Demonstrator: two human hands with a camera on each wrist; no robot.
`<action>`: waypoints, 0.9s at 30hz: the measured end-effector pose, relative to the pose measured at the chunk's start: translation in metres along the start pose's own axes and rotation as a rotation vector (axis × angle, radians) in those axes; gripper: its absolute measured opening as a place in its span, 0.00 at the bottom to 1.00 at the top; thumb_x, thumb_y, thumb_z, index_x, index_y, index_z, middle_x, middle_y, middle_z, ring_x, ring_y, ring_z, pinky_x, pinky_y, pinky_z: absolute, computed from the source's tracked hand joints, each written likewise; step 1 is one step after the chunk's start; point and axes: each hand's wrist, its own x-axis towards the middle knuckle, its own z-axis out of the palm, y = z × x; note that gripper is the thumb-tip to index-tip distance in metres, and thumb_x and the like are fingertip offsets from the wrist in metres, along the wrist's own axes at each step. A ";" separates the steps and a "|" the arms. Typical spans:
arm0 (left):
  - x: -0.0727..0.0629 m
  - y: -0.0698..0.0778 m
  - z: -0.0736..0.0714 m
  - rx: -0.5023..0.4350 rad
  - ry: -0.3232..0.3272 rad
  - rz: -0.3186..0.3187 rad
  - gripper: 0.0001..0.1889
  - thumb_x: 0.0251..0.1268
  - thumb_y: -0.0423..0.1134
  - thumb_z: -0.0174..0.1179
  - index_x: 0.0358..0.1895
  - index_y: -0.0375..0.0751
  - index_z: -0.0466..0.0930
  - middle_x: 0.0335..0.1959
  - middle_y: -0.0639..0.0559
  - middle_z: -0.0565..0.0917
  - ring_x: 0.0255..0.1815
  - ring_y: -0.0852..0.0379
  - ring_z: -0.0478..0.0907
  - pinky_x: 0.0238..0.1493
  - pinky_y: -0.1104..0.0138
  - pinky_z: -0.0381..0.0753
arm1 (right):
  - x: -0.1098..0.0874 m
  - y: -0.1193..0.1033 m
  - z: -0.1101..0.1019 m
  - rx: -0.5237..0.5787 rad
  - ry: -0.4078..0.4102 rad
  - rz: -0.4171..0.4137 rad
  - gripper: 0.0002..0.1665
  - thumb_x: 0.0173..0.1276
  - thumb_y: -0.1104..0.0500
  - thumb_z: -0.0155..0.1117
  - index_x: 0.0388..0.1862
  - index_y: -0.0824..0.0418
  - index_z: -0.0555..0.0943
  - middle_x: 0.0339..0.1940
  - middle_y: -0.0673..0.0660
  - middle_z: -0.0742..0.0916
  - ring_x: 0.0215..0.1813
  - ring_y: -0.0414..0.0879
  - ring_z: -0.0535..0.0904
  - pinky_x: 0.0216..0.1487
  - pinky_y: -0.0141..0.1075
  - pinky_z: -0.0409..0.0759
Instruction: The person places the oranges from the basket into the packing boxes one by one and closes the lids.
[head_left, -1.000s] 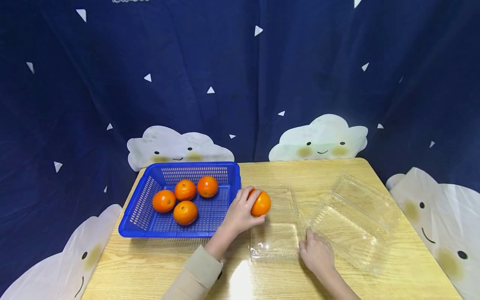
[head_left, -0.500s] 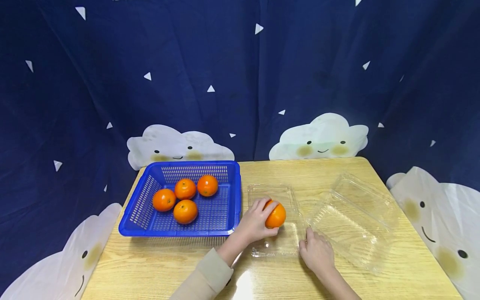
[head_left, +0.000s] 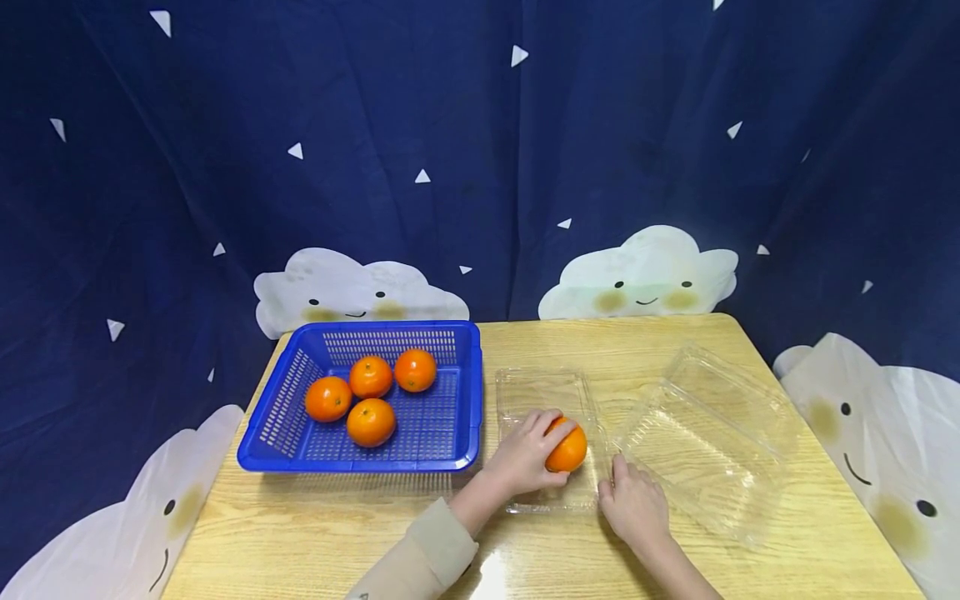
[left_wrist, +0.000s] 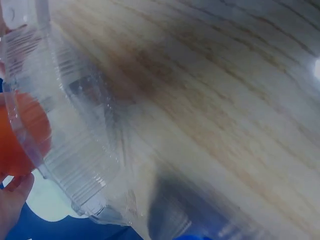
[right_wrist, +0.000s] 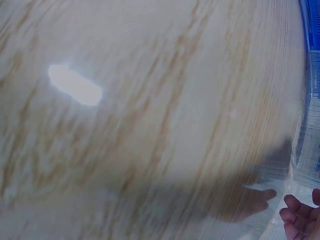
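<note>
- Orange [head_left: 567,448] over clear box [head_left: 536,387], gripped by left hand [head_left: 528,457], fingers curled; left wrist view: seen through box.
- Right hand [head_left: 636,504], four o'clock, at box edge; pinch unclear.
- Head view only: four oranges [head_left: 371,423] in basket [head_left: 360,467], nine o'clock.

left grip [head_left: 529,455] curled, right grip [head_left: 636,505] near it, also curled

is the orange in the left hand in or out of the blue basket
Out. The left hand holds the orange at the clear container, beyond the right rim of the blue basket.
</note>
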 end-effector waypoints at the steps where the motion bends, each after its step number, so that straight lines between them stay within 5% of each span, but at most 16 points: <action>1: 0.000 0.001 0.001 0.005 -0.010 0.008 0.36 0.43 0.56 0.64 0.60 0.51 0.68 0.55 0.49 0.69 0.54 0.55 0.68 0.51 0.67 0.74 | 0.000 0.000 0.000 0.001 -0.005 0.002 0.11 0.61 0.56 0.51 0.35 0.64 0.70 0.22 0.55 0.75 0.26 0.52 0.71 0.26 0.43 0.68; 15: 0.003 0.008 0.013 0.030 -0.104 0.051 0.37 0.44 0.55 0.65 0.62 0.51 0.66 0.59 0.50 0.67 0.58 0.54 0.66 0.57 0.66 0.70 | 0.000 0.000 0.001 0.000 0.014 0.004 0.13 0.60 0.56 0.52 0.37 0.65 0.70 0.23 0.57 0.76 0.29 0.55 0.74 0.28 0.47 0.70; 27: 0.005 0.007 0.022 0.024 -0.123 0.115 0.37 0.44 0.54 0.65 0.62 0.52 0.66 0.59 0.51 0.67 0.60 0.53 0.65 0.57 0.65 0.70 | 0.000 -0.001 0.000 -0.003 0.018 0.004 0.11 0.60 0.56 0.53 0.34 0.64 0.69 0.23 0.58 0.76 0.28 0.54 0.73 0.26 0.46 0.69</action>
